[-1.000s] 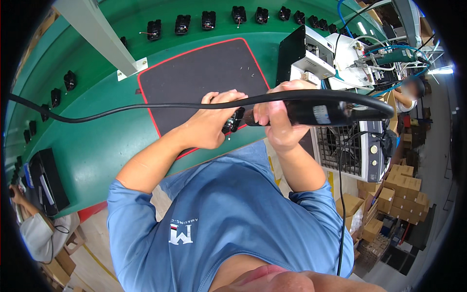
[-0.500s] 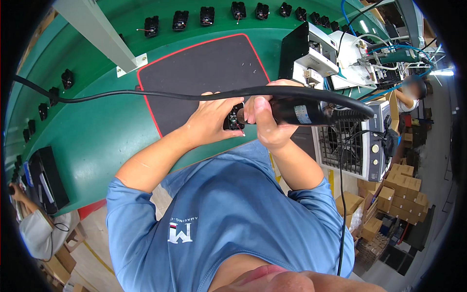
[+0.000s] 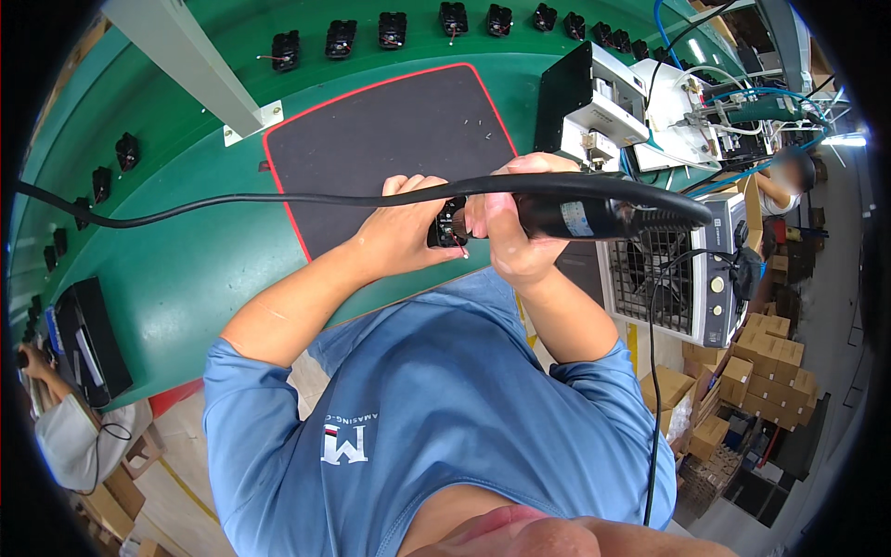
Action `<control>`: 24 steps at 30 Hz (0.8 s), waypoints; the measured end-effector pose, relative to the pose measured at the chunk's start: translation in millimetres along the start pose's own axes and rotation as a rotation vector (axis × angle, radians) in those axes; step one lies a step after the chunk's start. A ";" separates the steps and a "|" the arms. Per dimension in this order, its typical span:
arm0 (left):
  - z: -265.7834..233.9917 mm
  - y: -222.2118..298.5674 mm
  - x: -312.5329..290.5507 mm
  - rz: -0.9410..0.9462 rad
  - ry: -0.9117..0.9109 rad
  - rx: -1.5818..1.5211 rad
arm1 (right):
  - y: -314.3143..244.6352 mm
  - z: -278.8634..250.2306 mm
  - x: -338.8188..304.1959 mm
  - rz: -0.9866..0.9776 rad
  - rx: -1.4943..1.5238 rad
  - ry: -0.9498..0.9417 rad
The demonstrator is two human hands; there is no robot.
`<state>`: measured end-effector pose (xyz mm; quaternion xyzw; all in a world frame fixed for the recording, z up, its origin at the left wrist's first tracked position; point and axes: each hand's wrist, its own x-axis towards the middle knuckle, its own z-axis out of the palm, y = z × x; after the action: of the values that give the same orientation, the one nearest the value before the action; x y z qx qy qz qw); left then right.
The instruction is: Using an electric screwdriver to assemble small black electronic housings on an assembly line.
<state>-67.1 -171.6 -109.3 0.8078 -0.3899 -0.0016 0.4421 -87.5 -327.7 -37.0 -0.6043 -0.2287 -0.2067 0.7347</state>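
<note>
We brace the small black part (image 3: 449, 226) in our closed left hand (image 3: 408, 232), above the green surface (image 3: 186, 269), steadying it. Our right hand (image 3: 509, 232) grips the corded driver (image 3: 594, 215), tip against the part.
</note>
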 end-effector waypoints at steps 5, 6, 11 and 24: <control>1.8 -1.6 -0.2 0.014 -0.001 -0.011 | -2.9 3.0 -2.7 0.067 0.043 0.054; 3.5 -3.7 -0.6 0.030 0.020 -0.014 | -2.1 2.6 -3.4 0.095 0.046 0.056; 1.8 -5.5 2.0 0.030 0.038 -0.042 | 10.0 -5.0 -11.4 0.064 -0.049 0.051; -4.4 -4.7 2.0 0.040 -0.025 0.066 | -6.1 0.0 26.0 0.173 0.157 0.103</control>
<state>-61.2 -168.3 -109.3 0.8140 -0.4112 0.0097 0.4101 -70.0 -329.5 -17.0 -0.5510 -0.1532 -0.1550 0.8056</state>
